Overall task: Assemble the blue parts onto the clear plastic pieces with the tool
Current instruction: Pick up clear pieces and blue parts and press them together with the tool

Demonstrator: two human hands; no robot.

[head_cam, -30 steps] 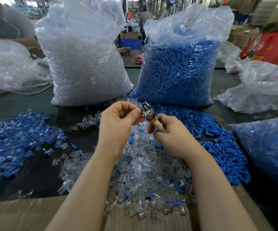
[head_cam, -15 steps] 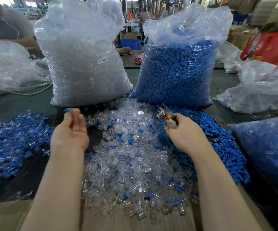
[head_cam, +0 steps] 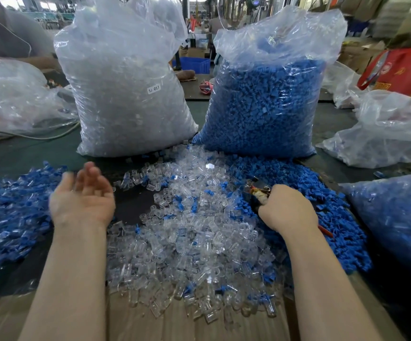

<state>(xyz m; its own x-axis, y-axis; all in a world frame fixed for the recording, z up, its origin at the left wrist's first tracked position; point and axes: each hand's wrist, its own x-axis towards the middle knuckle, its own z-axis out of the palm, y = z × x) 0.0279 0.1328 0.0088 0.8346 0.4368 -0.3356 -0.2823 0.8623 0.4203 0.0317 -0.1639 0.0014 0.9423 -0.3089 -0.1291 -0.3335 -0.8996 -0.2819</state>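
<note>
**Left hand swings out empty, right hand drops to the blue parts**

Since a second ago the left hand [head_cam: 82,195] has left the tool and moved out to the left, where it now hovers palm up, fingers loosely spread and holding nothing, at the inner edge of the heap of assembled blue-and-clear pieces [head_cam: 10,217] on the bench's left side. Behind that heap, at the far left edge, a slack clear bag [head_cam: 15,97] lies with contents I cannot make out. Next stands a tall clear bag labelled "SJ 017" [head_cam: 125,94], full of clear plastic pieces. Loose clear plastic pieces [head_cam: 187,242] cover the middle of the bench, spilling onto cardboard [head_cam: 150,326] at the near edge, with a few blue ones mixed in. Right of centre stands a bag of blue parts [head_cam: 266,107]; loose blue parts [head_cam: 330,230] spread out below it. The right hand [head_cam: 288,210] has sunk onto this spread, fingers curled round the small metal tool [head_cam: 258,189], whose tip points left. Another bag of blue-and-clear pieces [head_cam: 396,217] lies at the right edge.
</note>
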